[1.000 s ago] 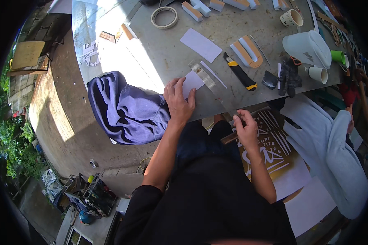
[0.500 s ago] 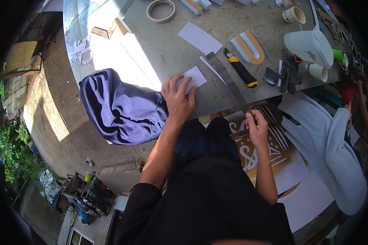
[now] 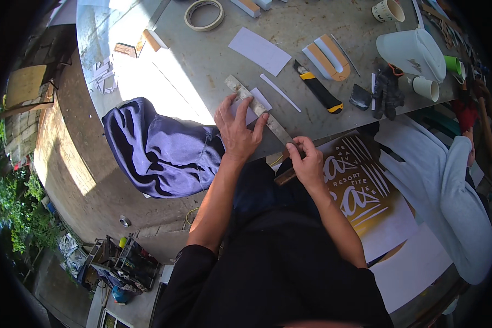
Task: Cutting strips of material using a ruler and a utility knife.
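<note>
The metal square [image 3: 258,105] lies across the small white sheet [image 3: 263,96] before me; I judge it stiff, smooth and light, best gripped near its brown stock [image 3: 285,177]. My right hand [image 3: 307,159] is closed on it there; my left hand [image 3: 239,130], fingers spread, rests on the sheet. A brown floor [image 3: 109,213] borders the grey table [image 3: 306,27], which carries a purple cloth [image 3: 164,142], a knife [image 3: 320,90] and a white strip [image 3: 280,93].

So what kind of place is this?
Probably a craft workshop, maybe for making signs: there's a metal try square, a yellow-and-black cutter and a U-shaped block.
</note>
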Motion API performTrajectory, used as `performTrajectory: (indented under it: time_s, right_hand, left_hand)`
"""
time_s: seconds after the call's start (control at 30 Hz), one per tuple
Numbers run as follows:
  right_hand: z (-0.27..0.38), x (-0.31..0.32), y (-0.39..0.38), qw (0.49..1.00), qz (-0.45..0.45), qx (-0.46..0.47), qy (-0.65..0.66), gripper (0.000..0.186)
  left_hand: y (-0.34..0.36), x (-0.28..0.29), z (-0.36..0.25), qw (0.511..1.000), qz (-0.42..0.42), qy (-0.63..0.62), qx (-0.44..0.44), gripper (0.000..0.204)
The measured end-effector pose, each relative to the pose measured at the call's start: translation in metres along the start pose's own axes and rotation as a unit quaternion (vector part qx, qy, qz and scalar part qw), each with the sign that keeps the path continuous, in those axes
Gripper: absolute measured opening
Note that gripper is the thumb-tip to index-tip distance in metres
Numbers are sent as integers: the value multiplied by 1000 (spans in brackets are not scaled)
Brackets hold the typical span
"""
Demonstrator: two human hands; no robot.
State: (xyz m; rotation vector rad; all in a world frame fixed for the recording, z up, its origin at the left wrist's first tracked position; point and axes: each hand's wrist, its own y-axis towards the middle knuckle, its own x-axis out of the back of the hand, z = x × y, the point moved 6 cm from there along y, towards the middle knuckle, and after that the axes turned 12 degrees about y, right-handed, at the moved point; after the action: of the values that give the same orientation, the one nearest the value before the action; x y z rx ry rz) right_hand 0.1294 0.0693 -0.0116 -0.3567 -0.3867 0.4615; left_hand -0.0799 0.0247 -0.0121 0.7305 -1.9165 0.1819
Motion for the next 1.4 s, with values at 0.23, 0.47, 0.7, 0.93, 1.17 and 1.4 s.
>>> performTrajectory:
  time_s: [0.23, 0.47, 0.7, 0.93, 1.17, 1.4]
  right_hand:
    - [8, -3, 5, 987, -50, 133, -71, 19]
    - [16, 30, 0, 999, -29, 15, 25, 20]
    - [1, 110, -18, 997, -50, -20, 48, 21]
    - [-9, 116, -26, 990, -83, -68, 87, 21]
    - [-7, 78, -27, 995, -32, -74, 51, 21]
    - [-10, 42, -13, 999, 13, -24, 17, 20]
  left_hand:
    - [-1, 2, -8, 998, -5, 65, -11, 59]
    - [-17, 29, 3, 991, -65, -47, 106, 72]
    - [4, 8, -5, 989, 96, 110, 22, 80]
    - [17, 3, 5, 993, 103, 51, -24, 69]
    - [-5, -2, -6, 998, 62, 23, 23, 69]
    - [-19, 5, 4, 988, -85, -100, 83, 55]
